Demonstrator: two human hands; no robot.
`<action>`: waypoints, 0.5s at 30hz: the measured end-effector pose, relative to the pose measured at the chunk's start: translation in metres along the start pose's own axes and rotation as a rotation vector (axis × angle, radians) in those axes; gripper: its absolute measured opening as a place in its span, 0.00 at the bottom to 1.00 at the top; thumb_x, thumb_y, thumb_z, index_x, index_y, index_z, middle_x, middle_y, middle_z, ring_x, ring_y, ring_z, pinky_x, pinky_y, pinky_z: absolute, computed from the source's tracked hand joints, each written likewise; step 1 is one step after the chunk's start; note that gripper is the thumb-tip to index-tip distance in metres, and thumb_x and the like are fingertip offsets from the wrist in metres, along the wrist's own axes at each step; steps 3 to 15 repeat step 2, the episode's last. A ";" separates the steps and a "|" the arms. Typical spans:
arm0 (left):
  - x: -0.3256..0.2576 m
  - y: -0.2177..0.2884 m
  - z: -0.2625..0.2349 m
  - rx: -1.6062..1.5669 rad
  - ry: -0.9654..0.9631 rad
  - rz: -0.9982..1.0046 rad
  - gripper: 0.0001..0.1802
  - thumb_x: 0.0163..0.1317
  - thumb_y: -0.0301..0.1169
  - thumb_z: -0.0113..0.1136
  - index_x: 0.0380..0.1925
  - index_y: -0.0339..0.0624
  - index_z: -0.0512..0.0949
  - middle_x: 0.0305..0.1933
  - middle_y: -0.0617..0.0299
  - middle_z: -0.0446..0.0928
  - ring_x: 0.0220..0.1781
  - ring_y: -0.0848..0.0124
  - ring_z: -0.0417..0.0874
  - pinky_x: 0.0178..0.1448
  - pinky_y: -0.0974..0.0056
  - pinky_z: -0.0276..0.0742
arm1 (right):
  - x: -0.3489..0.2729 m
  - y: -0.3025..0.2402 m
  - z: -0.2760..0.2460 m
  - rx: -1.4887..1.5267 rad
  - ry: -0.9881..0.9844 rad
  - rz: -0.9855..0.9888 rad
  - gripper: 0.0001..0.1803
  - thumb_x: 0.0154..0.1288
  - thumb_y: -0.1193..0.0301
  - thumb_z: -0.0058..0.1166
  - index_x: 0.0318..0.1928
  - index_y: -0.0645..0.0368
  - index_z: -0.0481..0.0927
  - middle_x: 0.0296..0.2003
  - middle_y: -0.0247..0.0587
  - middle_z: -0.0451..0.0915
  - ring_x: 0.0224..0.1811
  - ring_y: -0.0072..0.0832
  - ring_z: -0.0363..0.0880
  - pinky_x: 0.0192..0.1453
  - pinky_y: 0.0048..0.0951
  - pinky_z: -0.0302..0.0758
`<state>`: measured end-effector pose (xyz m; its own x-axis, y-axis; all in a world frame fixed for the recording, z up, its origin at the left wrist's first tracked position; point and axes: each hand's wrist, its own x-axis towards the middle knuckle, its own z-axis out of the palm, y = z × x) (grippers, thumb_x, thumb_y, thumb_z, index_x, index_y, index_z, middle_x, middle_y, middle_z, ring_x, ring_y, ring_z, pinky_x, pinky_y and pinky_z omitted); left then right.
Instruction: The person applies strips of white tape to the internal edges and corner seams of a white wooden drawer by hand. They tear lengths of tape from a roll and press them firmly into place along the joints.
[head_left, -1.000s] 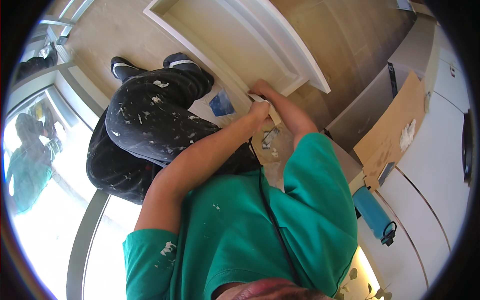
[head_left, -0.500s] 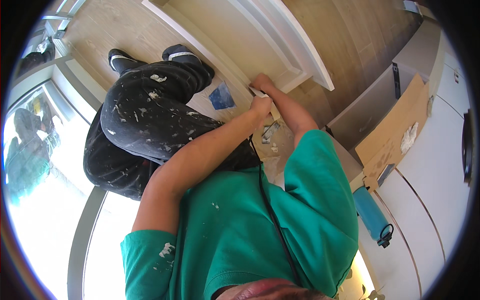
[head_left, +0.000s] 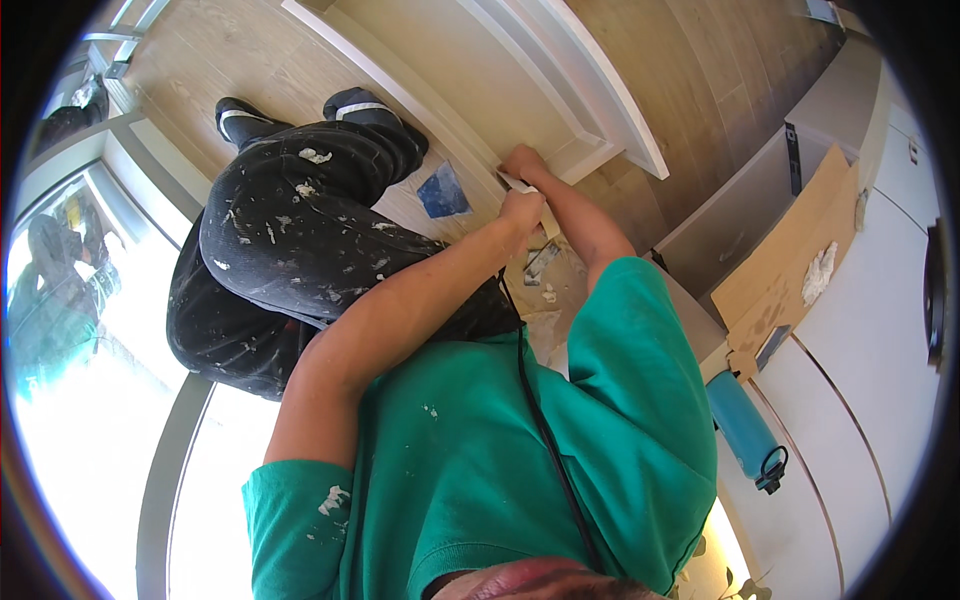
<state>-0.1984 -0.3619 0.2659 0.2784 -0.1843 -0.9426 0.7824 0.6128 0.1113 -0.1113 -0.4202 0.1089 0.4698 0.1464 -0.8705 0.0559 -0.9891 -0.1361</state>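
Thin white strip [head_left: 522, 184] held in fingers against white door frame [head_left: 560, 90].

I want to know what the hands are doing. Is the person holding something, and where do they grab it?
Both hands meet on a flat pale tool at the white panel's lower edge. The left hand grips its lower end; the right hand rests at its top.

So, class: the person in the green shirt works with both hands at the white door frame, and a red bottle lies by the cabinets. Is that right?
Not quite. The bottle is blue, not red, as the head view shows. The rest holds: the left hand and right hand are together at the white door frame, and the green shirt is as stated.
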 end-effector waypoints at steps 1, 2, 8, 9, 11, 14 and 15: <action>-0.001 0.000 0.001 0.001 0.001 -0.002 0.17 0.75 0.33 0.44 0.56 0.36 0.72 0.54 0.54 0.79 0.53 0.61 0.82 0.59 0.55 0.76 | 0.000 0.000 0.000 -0.003 -0.001 0.006 0.25 0.54 0.55 0.70 0.42 0.66 0.87 0.44 0.60 0.85 0.46 0.51 0.86 0.50 0.42 0.81; -0.002 0.001 0.001 0.003 0.003 -0.003 0.17 0.75 0.33 0.44 0.56 0.36 0.72 0.55 0.54 0.79 0.53 0.61 0.82 0.59 0.55 0.76 | 0.000 0.000 0.000 -0.006 -0.002 0.012 0.25 0.54 0.55 0.70 0.43 0.65 0.87 0.44 0.60 0.85 0.47 0.51 0.86 0.50 0.42 0.81; -0.002 0.001 0.001 0.003 0.003 -0.003 0.17 0.75 0.33 0.44 0.56 0.36 0.72 0.55 0.54 0.79 0.53 0.61 0.82 0.59 0.55 0.76 | 0.000 0.000 0.000 -0.006 -0.002 0.012 0.25 0.54 0.55 0.70 0.43 0.65 0.87 0.44 0.60 0.85 0.47 0.51 0.86 0.50 0.42 0.81; -0.002 0.001 0.001 0.003 0.003 -0.003 0.17 0.75 0.33 0.44 0.56 0.36 0.72 0.55 0.54 0.79 0.53 0.61 0.82 0.59 0.55 0.76 | 0.000 0.000 0.000 -0.006 -0.002 0.012 0.25 0.54 0.55 0.70 0.43 0.65 0.87 0.44 0.60 0.85 0.47 0.51 0.86 0.50 0.42 0.81; -0.002 0.001 0.001 0.003 0.003 -0.003 0.17 0.75 0.33 0.44 0.56 0.36 0.72 0.55 0.54 0.79 0.53 0.61 0.82 0.59 0.55 0.76 | 0.000 0.000 0.000 -0.006 -0.002 0.012 0.25 0.54 0.55 0.70 0.43 0.65 0.87 0.44 0.60 0.85 0.47 0.51 0.86 0.50 0.42 0.81; -0.002 0.001 0.001 0.003 0.003 -0.003 0.17 0.75 0.33 0.44 0.56 0.36 0.72 0.55 0.54 0.79 0.53 0.61 0.82 0.59 0.55 0.76 | 0.000 0.000 0.000 -0.006 -0.002 0.012 0.25 0.54 0.55 0.70 0.43 0.65 0.87 0.44 0.60 0.85 0.47 0.51 0.86 0.50 0.42 0.81; -0.002 0.001 0.001 0.003 0.003 -0.003 0.17 0.75 0.33 0.44 0.56 0.36 0.72 0.55 0.54 0.79 0.53 0.61 0.82 0.59 0.55 0.76 | 0.000 0.000 0.000 -0.006 -0.002 0.012 0.25 0.54 0.55 0.70 0.43 0.65 0.87 0.44 0.60 0.85 0.47 0.51 0.86 0.50 0.42 0.81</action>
